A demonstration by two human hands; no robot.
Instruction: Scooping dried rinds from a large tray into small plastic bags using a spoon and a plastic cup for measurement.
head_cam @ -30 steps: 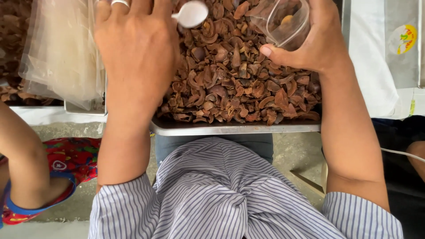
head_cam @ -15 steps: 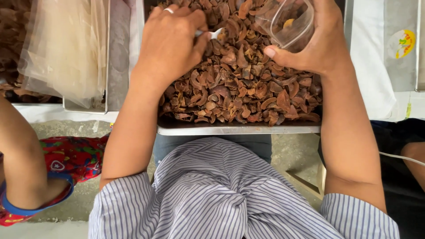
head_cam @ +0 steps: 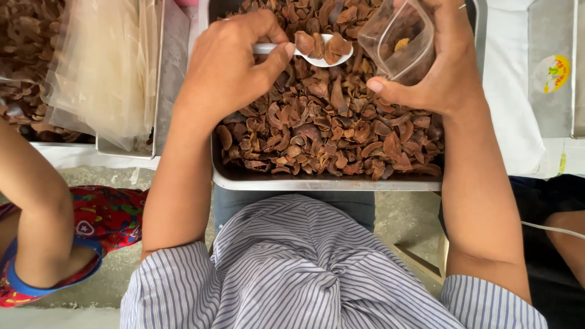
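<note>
Brown dried pieces (head_cam: 317, 128) are heaped on the white spoon (head_cam: 323, 53) clamped by the left hand (head_cam: 234, 64); spillage over the steel tray (head_cam: 329, 181) is risked if the small clear container (head_cam: 399, 39), gripped by the right hand (head_cam: 439, 67), is missed.

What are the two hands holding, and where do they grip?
The left hand holds a white spoon by its handle. The right hand grips a clear plastic container around its side, tilted toward the spoon.

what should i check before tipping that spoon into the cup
1. Spoon loaded with brown pieces: ok.
2. Left hand grips the spoon handle: ok.
3. Right hand holds the clear cup, tilted toward the spoon: ok.
4. Spoon bowl at the cup mouth: not ok, just beside it.
5. Tray under both to catch spills: ok.
6. Room left in the cup: cannot tell.
</note>
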